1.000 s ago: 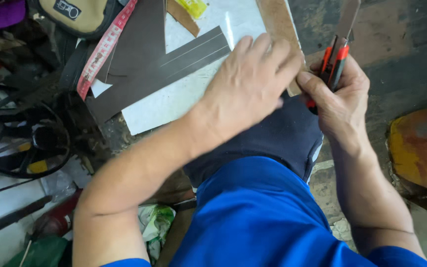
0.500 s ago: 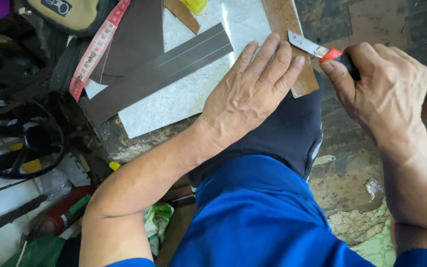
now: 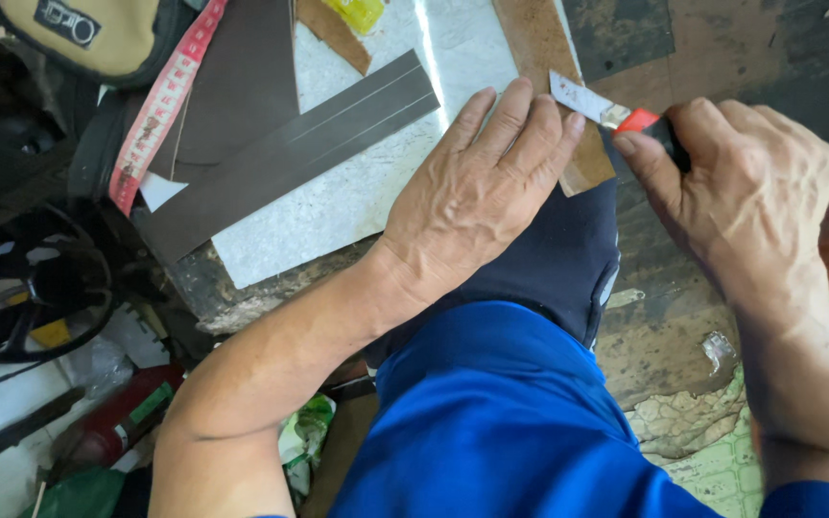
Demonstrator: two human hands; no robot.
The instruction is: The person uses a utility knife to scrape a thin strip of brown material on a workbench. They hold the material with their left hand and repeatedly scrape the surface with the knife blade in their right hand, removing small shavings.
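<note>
We see the left hand [image 3: 477, 197] pressing flat on the brown leather strip [image 3: 549, 67] on the worktop [image 3: 357, 192], keeping it steady, while the right hand [image 3: 741, 192], its grip clamped on the utility knife [image 3: 616, 113], cuts beside the fingers.

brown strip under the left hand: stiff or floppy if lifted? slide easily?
The brown strip looks thin and flat with a fibrous surface, so it would probably flex rather than stay rigid. It is likely light. The left hand presses it onto the smooth pale board, which suggests it may slide when pushed.

Knife [image 3: 616, 115] rt of strip [image 3: 549, 58] (touching) — tape [image 3: 160, 105] left.
</note>
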